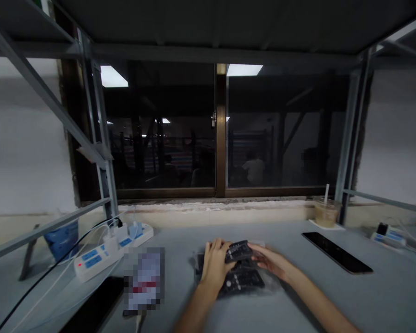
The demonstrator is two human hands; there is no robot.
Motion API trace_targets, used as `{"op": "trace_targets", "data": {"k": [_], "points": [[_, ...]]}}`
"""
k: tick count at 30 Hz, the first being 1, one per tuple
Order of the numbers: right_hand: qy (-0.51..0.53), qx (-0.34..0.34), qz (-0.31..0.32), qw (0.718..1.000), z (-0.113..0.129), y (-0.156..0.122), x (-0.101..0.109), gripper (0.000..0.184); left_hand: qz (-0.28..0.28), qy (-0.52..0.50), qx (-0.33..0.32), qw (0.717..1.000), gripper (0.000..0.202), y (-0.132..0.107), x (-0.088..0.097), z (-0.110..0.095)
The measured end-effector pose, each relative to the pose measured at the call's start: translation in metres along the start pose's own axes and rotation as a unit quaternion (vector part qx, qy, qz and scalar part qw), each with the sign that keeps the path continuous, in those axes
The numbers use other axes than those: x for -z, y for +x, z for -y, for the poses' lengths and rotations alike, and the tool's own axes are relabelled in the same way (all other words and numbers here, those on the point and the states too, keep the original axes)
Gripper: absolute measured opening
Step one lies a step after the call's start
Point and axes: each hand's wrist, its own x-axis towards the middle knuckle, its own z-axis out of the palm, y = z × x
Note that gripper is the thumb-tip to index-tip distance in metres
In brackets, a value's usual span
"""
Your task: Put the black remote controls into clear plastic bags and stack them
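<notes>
My left hand [215, 262] and my right hand [271, 260] together grip a small black device with buttons [238, 251], the left from its left end, the right from its right end. Beneath it, a second black device with buttons [241, 278] lies on the grey table [298, 296], inside what looks like a clear plastic bag [270, 287]. Fingers of both hands are curled around the upper device.
A white power strip [100, 256] with plugged chargers and cables lies at left. A dark phone [336, 252] lies at right, a plastic cup with straw [326, 212] stands behind it. Another dark slab [93, 310] lies at lower left. A dark window is ahead.
</notes>
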Motion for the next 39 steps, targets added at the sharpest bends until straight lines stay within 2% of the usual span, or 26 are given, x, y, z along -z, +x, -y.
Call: {"op": "trace_targets", "data": {"k": [3, 6, 14, 19, 23, 26, 30, 36, 39], "points": [[-0.012, -0.001, -0.02, 1.0, -0.006, 0.003, -0.001, 0.022, 0.016, 0.01, -0.005, 1.0, 0.031, 0.0, -0.001, 0.001], [-0.013, 0.006, -0.008, 1.0, -0.007, 0.005, 0.0, 0.021, 0.023, 0.01, -0.004, 1.0, 0.031, -0.001, -0.002, 0.002], [-0.027, 0.008, -0.021, 0.999, -0.007, 0.007, 0.002, 0.017, 0.043, 0.018, -0.003, 0.999, 0.033, 0.001, -0.001, 0.0], [-0.02, 0.012, -0.026, 0.999, -0.011, 0.011, 0.003, 0.016, 0.014, 0.009, -0.03, 0.999, 0.037, 0.002, 0.001, -0.005], [0.007, 0.03, -0.041, 0.999, -0.01, 0.013, 0.004, 0.015, -0.015, 0.0, -0.057, 0.998, 0.019, 0.001, 0.001, -0.013], [0.013, 0.056, -0.056, 0.997, -0.006, 0.011, 0.007, 0.016, -0.018, 0.01, -0.05, 0.999, 0.008, 0.001, 0.0, -0.016], [-0.004, 0.085, -0.056, 0.995, -0.002, 0.008, 0.009, 0.02, -0.014, 0.024, -0.027, 0.999, 0.007, 0.002, -0.005, -0.012], [-0.019, 0.054, -0.019, 0.998, -0.001, 0.006, 0.006, 0.017, 0.0, 0.031, -0.023, 0.999, 0.01, 0.002, -0.008, -0.014], [-0.008, 0.045, -0.022, 0.999, -0.001, 0.006, 0.004, 0.012, 0.017, 0.048, -0.003, 0.999, 0.013, 0.002, -0.009, -0.014]]}}
